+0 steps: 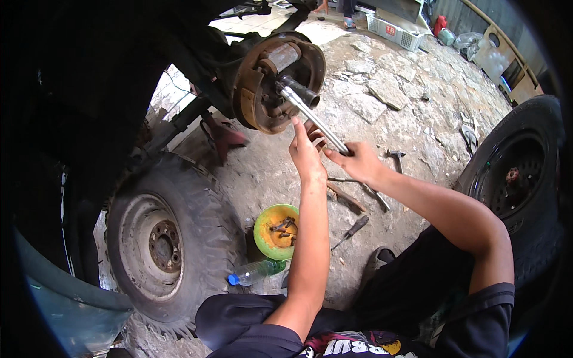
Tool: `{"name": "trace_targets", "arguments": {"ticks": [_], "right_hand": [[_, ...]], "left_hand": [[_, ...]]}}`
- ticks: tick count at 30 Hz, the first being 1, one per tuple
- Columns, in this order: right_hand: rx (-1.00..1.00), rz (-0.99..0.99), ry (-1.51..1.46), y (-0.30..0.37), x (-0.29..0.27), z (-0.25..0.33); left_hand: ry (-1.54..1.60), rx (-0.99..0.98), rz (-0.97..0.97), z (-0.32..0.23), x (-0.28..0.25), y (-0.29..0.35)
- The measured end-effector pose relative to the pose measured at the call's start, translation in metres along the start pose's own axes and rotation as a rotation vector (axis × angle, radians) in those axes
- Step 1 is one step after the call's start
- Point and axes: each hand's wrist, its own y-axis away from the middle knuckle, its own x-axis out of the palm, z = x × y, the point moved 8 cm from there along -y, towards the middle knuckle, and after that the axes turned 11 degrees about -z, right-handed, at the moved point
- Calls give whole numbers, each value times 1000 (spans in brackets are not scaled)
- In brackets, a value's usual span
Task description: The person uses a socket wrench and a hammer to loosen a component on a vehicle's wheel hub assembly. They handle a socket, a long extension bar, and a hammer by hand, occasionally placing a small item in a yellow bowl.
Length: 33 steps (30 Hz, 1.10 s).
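A long silver wrench [319, 124] slants from the hub of a rusty drum brake assembly [248, 101] down to my right hand [359, 162]. That hand is closed around the wrench's lower end. Its upper end sits at the hub beside the dark tubular spindle [303, 92]; the exact contact is hard to make out. Just below the brake's lower rim, my left hand [306, 152] is raised under the wrench shaft. Its thumb points up and its other fingers curve apart, partly hidden behind the wrench, with no held object visible.
A treaded wheel [149, 244] stands at left, another tyre [519, 173] at right. Between them lie a green bowl of bolts [276, 209], plastic bottle [256, 272], screwdriver [352, 230], hammer [396, 158] and other tools. A red jack stand [224, 138] stands below the axle. A white crate [397, 33] is behind.
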Motion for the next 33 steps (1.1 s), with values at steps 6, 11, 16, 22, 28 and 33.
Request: {"name": "trace_targets", "arguments": {"ticks": [6,11,16,22,28,33], "right_hand": [[155,20,-92,23,1,-21],[165,93,-91,34,6,-8],[119,176,-98,22,26,-32],[1,339,-126,16,52,-37],[-181,416,-39,-8,70,-59],[-215,442,30,-17,84,-75]], "left_hand": [[1,455,10,-53,-17,-9],[88,521,-47,-78,-36,-7],[-46,687,-89,-92,-43,14],[-324,735,161,-95,-57,13],[-530,768,185,-98,-75,17],[-563,703,205,-82,-101,18]]}}
